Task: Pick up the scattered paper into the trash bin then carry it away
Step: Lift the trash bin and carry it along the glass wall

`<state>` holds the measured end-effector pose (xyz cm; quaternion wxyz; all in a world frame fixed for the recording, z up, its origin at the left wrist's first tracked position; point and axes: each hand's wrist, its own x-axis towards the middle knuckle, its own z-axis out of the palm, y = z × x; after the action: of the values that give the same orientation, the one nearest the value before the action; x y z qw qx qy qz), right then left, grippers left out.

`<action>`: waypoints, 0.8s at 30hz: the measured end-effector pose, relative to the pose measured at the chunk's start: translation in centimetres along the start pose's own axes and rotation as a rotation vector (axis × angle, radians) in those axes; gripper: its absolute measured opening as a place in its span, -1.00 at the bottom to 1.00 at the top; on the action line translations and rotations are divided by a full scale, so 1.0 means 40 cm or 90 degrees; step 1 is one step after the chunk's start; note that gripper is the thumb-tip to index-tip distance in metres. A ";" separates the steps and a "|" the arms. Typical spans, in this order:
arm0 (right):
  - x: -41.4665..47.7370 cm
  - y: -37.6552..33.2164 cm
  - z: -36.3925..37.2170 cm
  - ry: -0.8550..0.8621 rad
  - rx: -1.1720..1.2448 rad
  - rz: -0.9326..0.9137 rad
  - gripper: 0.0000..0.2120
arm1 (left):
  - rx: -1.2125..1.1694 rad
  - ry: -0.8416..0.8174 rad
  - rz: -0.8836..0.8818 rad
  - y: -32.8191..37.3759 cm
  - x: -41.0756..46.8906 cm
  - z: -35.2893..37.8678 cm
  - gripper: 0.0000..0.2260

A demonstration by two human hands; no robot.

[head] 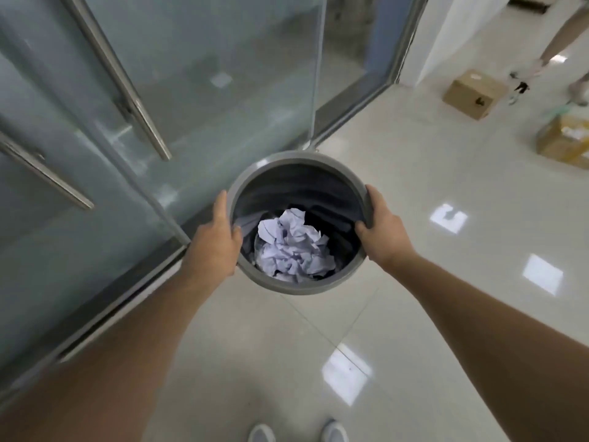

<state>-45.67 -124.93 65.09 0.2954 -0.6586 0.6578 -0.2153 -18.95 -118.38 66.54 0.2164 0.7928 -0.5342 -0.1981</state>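
Head view: hands (220, 237) on bin rim (296, 156), open floor (446, 193) rightward.

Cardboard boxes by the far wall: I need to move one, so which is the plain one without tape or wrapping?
The plain cardboard box, farther away, near another person's feet. The nearer taped box at the right edge carries shiny wrapping and labels.

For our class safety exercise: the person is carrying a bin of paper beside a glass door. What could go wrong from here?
1. The bin is close to the glass door and might knock it.
2. The boxes on the floor ahead could trip the carrier.
3. Both hands grip only the rim; a slip could spill the paper.
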 end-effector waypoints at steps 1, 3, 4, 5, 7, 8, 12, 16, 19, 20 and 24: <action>0.001 0.066 0.082 -0.009 -0.002 0.010 -0.36 | 0.016 -0.011 0.004 -0.055 0.000 0.079 -0.44; -0.008 0.219 0.260 -0.028 0.008 0.039 -0.39 | 0.037 -0.037 0.005 -0.181 -0.007 0.252 -0.45; -0.015 0.293 0.340 -0.039 0.015 0.053 -0.40 | 0.045 -0.050 0.003 -0.243 -0.015 0.333 -0.45; -0.023 0.363 0.415 -0.044 0.022 0.065 -0.41 | 0.048 -0.061 -0.003 -0.303 -0.023 0.411 -0.45; -0.026 0.495 0.554 -0.050 0.021 0.079 -0.42 | 0.046 -0.076 -0.011 -0.414 -0.033 0.557 -0.46; -0.023 0.553 0.619 -0.057 0.021 0.081 -0.43 | 0.044 -0.085 -0.014 -0.466 -0.035 0.626 -0.46; -0.011 0.725 0.821 -0.073 0.023 0.080 -0.44 | 0.038 -0.123 -0.051 -0.631 -0.025 0.853 -0.46; 0.006 0.822 0.932 -0.068 0.008 0.076 -0.43 | 0.027 -0.127 -0.053 -0.723 -0.002 0.992 -0.44; 0.012 0.856 0.969 -0.070 -0.003 0.078 -0.42 | 0.016 -0.123 -0.054 -0.755 0.006 1.040 -0.44; 0.012 0.862 0.976 -0.073 -0.002 0.084 -0.43 | 0.014 -0.122 -0.058 -0.761 0.007 1.048 -0.44; 0.008 0.873 0.994 -0.080 -0.007 0.100 -0.42 | 0.025 -0.116 -0.038 -0.774 0.009 1.070 -0.43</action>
<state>-44.74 -119.65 12.43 0.3486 -0.6189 0.6885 -0.1464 -18.62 -113.95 13.91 0.1456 0.7910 -0.5318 -0.2650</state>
